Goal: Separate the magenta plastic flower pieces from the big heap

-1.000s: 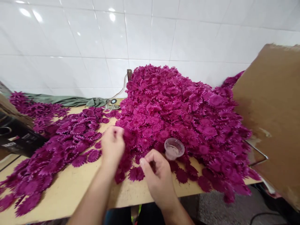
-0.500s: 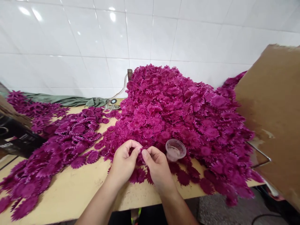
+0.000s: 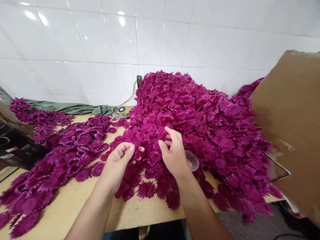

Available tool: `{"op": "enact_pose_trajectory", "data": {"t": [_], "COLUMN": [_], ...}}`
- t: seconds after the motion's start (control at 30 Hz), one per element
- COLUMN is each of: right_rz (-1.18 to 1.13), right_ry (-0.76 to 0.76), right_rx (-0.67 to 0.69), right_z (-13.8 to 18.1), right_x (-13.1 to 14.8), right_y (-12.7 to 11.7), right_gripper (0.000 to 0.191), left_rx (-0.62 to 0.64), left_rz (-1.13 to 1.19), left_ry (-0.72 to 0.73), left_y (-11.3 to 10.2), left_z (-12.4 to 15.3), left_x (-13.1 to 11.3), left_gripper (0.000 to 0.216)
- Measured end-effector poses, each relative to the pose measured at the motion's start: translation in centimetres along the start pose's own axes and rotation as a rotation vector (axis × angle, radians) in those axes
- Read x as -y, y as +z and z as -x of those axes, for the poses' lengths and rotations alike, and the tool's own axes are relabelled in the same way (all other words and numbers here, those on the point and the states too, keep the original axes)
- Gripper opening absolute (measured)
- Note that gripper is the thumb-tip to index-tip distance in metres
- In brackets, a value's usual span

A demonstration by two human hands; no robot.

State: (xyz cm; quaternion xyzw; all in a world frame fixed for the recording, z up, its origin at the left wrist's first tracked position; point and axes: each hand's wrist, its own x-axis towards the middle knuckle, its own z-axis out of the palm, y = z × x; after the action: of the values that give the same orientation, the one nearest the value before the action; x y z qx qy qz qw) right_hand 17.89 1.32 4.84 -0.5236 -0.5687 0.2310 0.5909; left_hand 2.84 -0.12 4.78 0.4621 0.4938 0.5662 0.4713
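Beside the lower left of a big heap of magenta artificial flower pieces (image 3: 160, 110), my left hand (image 3: 118, 160) pinches with thumb and forefinger. A dark magenta flower piece (image 3: 137, 154) shows between its fingers, partly covered by them. My right hand (image 3: 174, 155) is over the front of the heap, thumb and forefinger apart, with nothing visible in its grip. A small clear plastic cup (image 3: 193, 160) stands just right of that hand, which partly hides it. Loose flower pieces (image 3: 146, 189) lie on the table below my hands.
A second, lower pile of flower pieces (image 3: 50, 173) spreads along the left. Behind it are narrow-petalled pieces (image 3: 45, 118) and a green cloth (image 3: 62, 106). A black box (image 3: 22, 150) borders the left side, a cardboard sheet (image 3: 290, 126) the right. A white tiled wall (image 3: 150, 40) closes the back.
My hands were together at the front of the heap and have parted. The left moved left, still pinching; the right moved up and right, its fingers opening, and now overlaps the cup.
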Motion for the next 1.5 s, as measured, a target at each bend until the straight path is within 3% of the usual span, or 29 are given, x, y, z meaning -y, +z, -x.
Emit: {"op": "enact_pose_trajectory", "data": {"t": [0.07,0.1,0.2,0.27,0.57,0.63,0.73,0.83,0.93,1.07,1.2,1.37,1.5], "right_rz": [0.078,0.079,-0.05,-0.146,-0.178,-0.157,-0.134,-0.251,-0.417,-0.474,-0.486,-0.425,-0.384], "right_ry": [-0.085,-0.095,0.055,0.181,0.14,0.137,0.123,0.199,0.331,0.375,0.393,0.413,0.387], "right_rx": [-0.049,-0.002,0.299,0.409,0.408,0.401,0.403,0.43,0.381,0.318,0.318,0.315,0.329], "right_z": [-0.5,-0.2,1.8,3.2,4.5,5.1,6.2,6.5,6.0,5.4,5.4,5.6,5.8], "right_x": [0.5,0.8,1.2,1.0,0.2,0.1,0.2,0.1,-0.1,-0.5,-1.1,-1.5,-1.4], "right_y": [0.0,0.0,0.6,1.1,1.5,1.3,0.8,0.3,0.0,0.2,0.5,0.5,0.4], "right_gripper": [0.036,0.029,0.02,0.021,0.021,0.024,0.028,0.025,0.014,0.015,0.015,0.025,0.029], "left_rx": [0.025,0.03,0.055,0.063,0.024,-0.021,-0.215,-0.338,-0.228,-0.103,-0.012,-0.019,0.096], "left_rz": [0.001,-0.008,-0.012,-0.011,-0.284,-0.38,-0.441,-0.416,-0.508,-0.691,-0.73,-0.741,-0.629], "left_ry": [0.001,0.018,0.047,0.047,0.173,0.224,0.27,0.291,0.426,0.586,0.601,0.613,0.504], "left_y": [0.4,0.5,0.7,0.9,1.5,1.2,-0.1,-1.7,-2.3,-1.5,-0.7,-0.1,0.7], "left_z": [0.5,0.6,0.6,0.6,1.0,0.6,-0.8,-2.2,-2.5,-1.2,0.2,1.6,2.6], "left_x": [0.2,0.3,0.6,0.7,0.8,1.1,1.3,1.1,0.8,0.8,1.0,0.9,1.3], "left_gripper": [0.025,0.023,0.018,0.017,0.01,0.011,0.013,0.012,0.011,0.014,0.014,0.017,0.016]}}
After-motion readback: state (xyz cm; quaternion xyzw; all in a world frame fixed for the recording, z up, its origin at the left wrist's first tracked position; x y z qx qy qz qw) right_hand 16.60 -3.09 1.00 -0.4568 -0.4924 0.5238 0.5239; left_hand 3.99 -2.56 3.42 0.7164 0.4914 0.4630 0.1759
